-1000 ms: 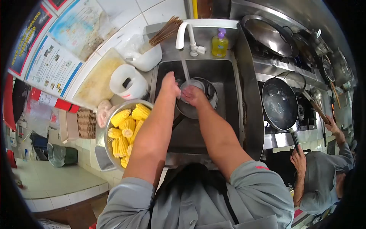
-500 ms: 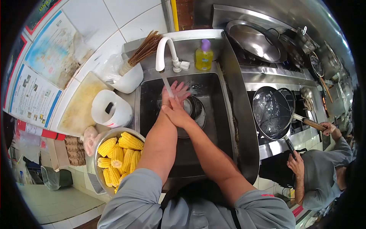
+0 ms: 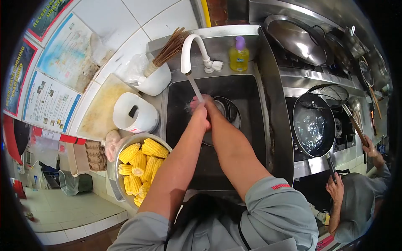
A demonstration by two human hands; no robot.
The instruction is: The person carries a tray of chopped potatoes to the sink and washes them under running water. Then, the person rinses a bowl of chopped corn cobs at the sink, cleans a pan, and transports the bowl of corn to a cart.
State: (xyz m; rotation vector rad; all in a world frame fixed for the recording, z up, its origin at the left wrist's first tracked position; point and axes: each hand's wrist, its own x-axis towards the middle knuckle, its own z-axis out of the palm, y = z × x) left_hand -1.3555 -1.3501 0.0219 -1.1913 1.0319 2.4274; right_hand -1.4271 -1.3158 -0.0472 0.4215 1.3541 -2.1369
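Observation:
Both my hands are over the dark sink, under water running from the white faucet. My left hand is closed around my right wrist. Across the stream lies my right hand, its fingers partly hidden by water and blurred, so their pose is unclear. Beneath and beside the hands, round metal cookware sits in the sink. A pump bottle of yellow liquid soap stands behind the basin, right of the faucet.
Left of the sink are a metal bowl of corn cobs, a white container and a stick brush in a white holder. At right, a co-worker's hands hold a pan and a strainer over the stove.
My hands have swapped roles: my right hand gripped my left wrist before, and now my left grips my right. The co-worker's strainer has shifted up and right off the pan.

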